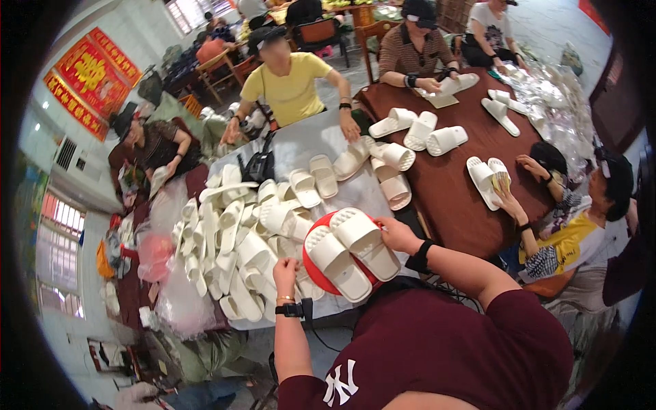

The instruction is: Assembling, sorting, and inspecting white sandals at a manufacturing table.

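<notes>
A pair of white slippers, the left slipper and the right slipper, lies side by side on a round red surface at the table's near edge. My right hand has its fingers curled at the right slipper's outer edge. Left of the red round, my left hand is closed with its fingers pressed together; whatever it pinches, if anything, is too small to make out. Beyond it spreads a large heap of white slippers, and several more stand in a row along the table's far right side.
Brown-covered table on the right carries more slippers and clear plastic bags. A black bag sits behind the heap. Co-workers sit around; one in yellow faces me, another at right wipes slippers with a yellowish pad.
</notes>
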